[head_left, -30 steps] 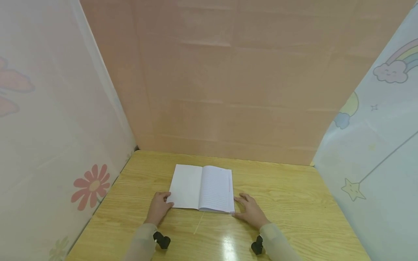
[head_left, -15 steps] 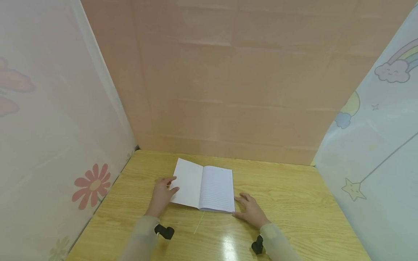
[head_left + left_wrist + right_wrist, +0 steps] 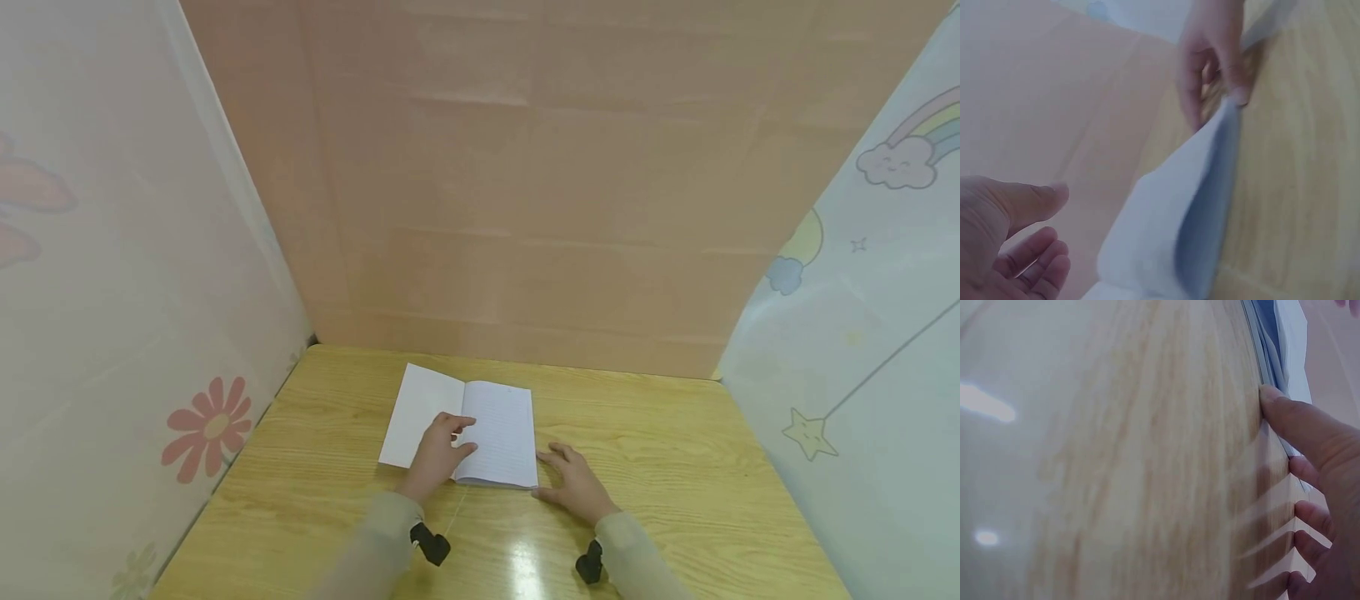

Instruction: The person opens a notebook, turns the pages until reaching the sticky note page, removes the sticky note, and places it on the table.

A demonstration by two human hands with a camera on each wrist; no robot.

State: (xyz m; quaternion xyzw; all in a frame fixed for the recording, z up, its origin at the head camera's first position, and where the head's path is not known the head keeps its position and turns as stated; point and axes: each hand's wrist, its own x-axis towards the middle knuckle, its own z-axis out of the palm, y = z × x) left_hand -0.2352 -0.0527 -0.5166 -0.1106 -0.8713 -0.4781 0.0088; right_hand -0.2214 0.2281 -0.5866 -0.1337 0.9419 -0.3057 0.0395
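Note:
An open notebook (image 3: 498,433) lies on the wooden table, with a blank page (image 3: 420,408) on the left, its outer edge raised, and a lined page on the right. Over the notebook's middle hovers my left hand (image 3: 438,454), thumb and fingers spread apart and holding nothing; the left wrist view shows this hand (image 3: 1016,237) beside the pages. My right hand (image 3: 573,487) rests at the lower right corner. In the right wrist view its thumb (image 3: 1297,422) touches the corner, while the other fingertips stand on the table along the edge.
A thin pale ribbon (image 3: 457,510) trails from the notebook's lower edge across the wooden table (image 3: 637,433). A plain tan sheet (image 3: 510,208) closes off the back. Patterned white sheets hang at the left (image 3: 150,275) and right (image 3: 885,292).
My left hand has left the notebook's left edge and moved right over its middle. The left page's outer edge has risen from lying flat. My right hand has stayed at the corner.

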